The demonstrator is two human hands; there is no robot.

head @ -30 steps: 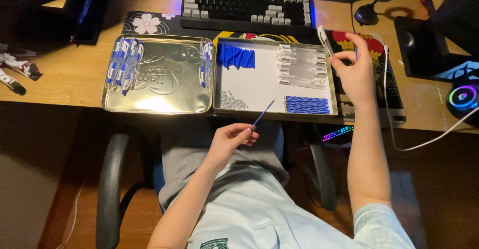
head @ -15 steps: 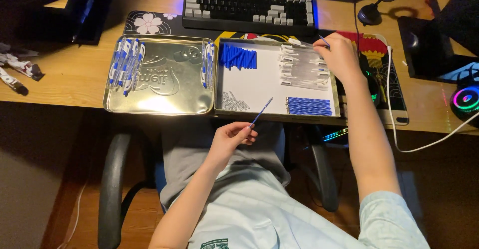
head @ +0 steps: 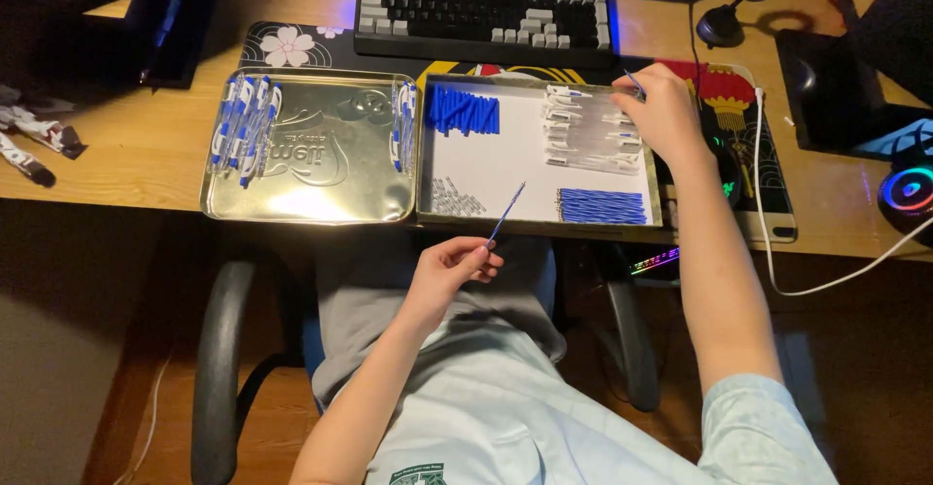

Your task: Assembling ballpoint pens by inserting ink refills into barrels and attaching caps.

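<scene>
1. Blue refill [head: 506, 215]: thin, straight, pinched at its lower end in left hand [head: 449, 269], tip raised over tray edge.
2. Right hand [head: 669, 111]: fingers closed on small blue-tipped piece above clear barrels [head: 588, 135].
3. White-lined tray [head: 486, 169]: blue caps [head: 464, 112] upper left, blue refills [head: 603, 206] lower right.
4. Silver tin lid [head: 311, 155]: assembled pens [head: 243, 121] along left side.

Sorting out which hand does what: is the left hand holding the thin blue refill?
Yes, the left hand pinches the thin blue refill above the lap, while the right hand reaches over the clear pen barrels.
</scene>
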